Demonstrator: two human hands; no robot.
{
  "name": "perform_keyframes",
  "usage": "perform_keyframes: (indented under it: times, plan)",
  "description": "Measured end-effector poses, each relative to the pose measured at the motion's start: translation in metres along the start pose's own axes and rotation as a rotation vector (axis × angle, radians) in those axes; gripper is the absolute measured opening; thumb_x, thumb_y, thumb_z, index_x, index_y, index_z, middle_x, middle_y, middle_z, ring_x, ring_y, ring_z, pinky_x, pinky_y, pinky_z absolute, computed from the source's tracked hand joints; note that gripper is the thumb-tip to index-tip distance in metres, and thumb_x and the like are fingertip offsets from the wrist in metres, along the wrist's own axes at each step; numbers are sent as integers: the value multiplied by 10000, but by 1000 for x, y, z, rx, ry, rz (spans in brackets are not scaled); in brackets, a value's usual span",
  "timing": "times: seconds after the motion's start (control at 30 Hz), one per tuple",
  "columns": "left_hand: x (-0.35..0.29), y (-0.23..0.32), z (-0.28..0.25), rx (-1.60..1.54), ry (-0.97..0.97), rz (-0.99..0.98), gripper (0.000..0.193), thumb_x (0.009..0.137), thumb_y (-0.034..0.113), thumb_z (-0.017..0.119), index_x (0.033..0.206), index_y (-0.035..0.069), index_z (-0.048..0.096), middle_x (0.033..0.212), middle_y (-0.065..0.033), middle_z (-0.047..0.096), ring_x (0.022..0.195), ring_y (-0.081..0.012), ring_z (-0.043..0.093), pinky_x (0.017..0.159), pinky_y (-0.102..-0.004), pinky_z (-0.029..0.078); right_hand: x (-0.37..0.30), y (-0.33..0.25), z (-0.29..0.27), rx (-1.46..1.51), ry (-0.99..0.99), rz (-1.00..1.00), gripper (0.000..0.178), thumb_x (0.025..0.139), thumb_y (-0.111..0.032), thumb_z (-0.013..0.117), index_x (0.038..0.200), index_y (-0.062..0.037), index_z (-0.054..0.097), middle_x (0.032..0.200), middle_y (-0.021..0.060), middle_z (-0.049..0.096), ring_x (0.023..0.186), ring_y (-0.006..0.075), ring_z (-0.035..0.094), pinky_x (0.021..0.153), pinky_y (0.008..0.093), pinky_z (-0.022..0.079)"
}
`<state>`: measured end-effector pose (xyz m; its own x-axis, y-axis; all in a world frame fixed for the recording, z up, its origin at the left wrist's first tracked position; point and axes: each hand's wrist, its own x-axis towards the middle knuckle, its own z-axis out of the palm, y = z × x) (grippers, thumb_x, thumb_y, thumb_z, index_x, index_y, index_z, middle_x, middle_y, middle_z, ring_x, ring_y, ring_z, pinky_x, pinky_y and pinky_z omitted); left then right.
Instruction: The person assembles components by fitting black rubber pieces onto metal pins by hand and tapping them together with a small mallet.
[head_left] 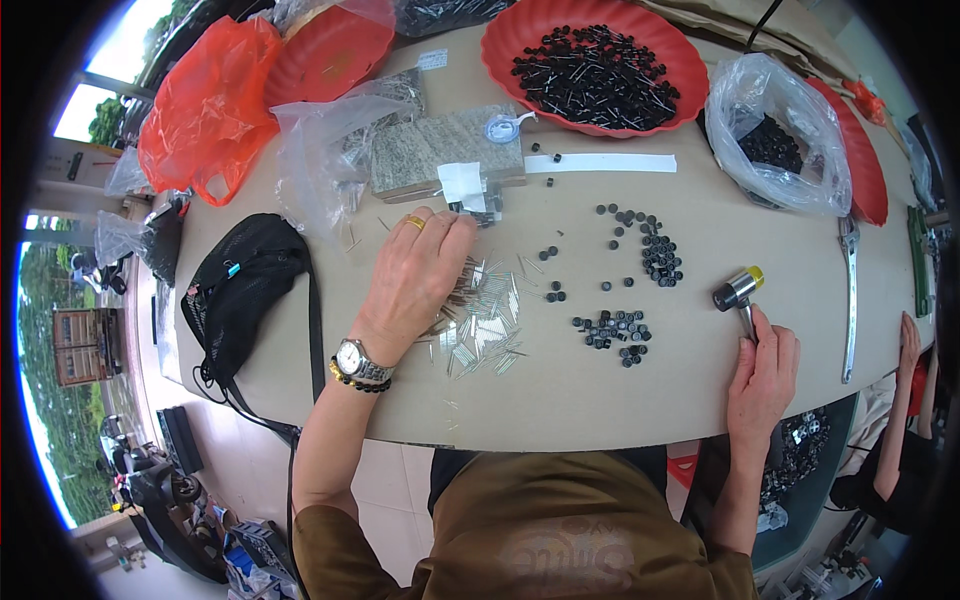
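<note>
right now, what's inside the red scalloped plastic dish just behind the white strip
The red scalloped plastic dish holds heaped small black pieces with thin silvery pins; the dish's bottom beneath is covered.

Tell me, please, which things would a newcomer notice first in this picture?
Probably the red scalloped plate at the far side, heaped with small black parts, draws the eye first. Next comes the orange-red plastic bag at the far left. Nearer, at right, the right hand holds a yellow-tipped hammer.
</note>
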<state>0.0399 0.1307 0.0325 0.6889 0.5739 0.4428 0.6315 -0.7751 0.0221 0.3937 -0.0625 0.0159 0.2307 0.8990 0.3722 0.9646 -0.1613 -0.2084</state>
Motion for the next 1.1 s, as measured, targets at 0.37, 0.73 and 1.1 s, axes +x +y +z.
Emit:
perform_keyframes:
  times: [0.37,0.73,1.1]
  plan:
    - [5,-6,8,-9,18,23,231,794,39,726,1013,25,651,954,-96,671,853,-277,633,764,-388,519,5,-1,0,7,0,1,375,942,-37,659,1317,-34,665,1030,131,579,948,309,600,807,420,512]
    - [2,-8,15,-48,7,-24,184,793,38,698,960,37,621,896,-95,621,864,-286,632,791,-399,526,2,-1,-1,4,-11,20,375,945,-39,657,1320,-40,667,1039,137,577,971,312,598,822,421,515]
    - [-1,-5,21,-368,166,-456,237,763,90,872,828,29,652,698,-92,671,592,-229,643,567,-333,513,2,-1,-1,6,-16,24,378,945,-42,658,1324,-39,665,1047,135,577,966,311,595,820,423,512]
